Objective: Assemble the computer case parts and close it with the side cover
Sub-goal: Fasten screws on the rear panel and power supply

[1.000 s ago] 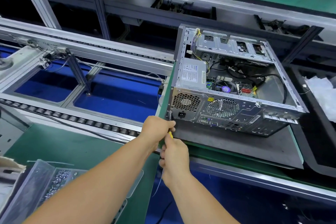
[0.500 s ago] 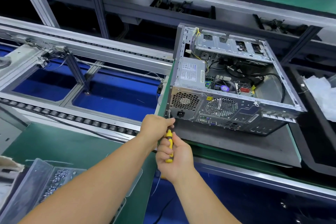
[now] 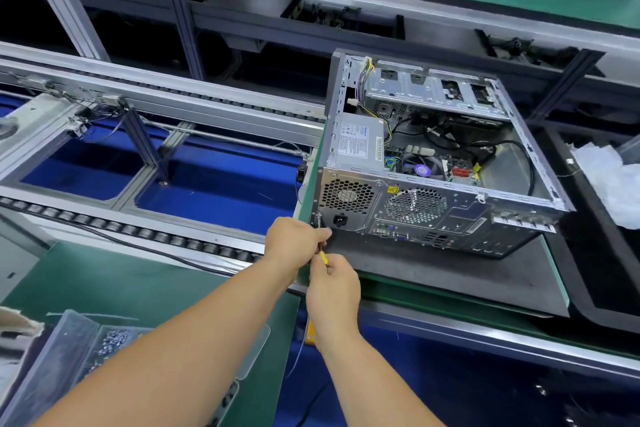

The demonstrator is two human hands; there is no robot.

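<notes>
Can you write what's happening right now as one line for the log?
step: screw at case rear corner | left hand: at corner | right hand: grips screwdriver | cover: off

Both forearms extended forward, bare. Left hand [image 3: 294,239] at lower left rear corner of computer case [image 3: 433,184], fingers curled. Right hand [image 3: 334,282] just below left, gripping yellow-handled screwdriver [image 3: 322,257].

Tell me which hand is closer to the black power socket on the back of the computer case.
Left. The left hand is at the case's lower rear corner, just below-left of the power socket. The right hand sits lower, gripping the yellow screwdriver.
</notes>
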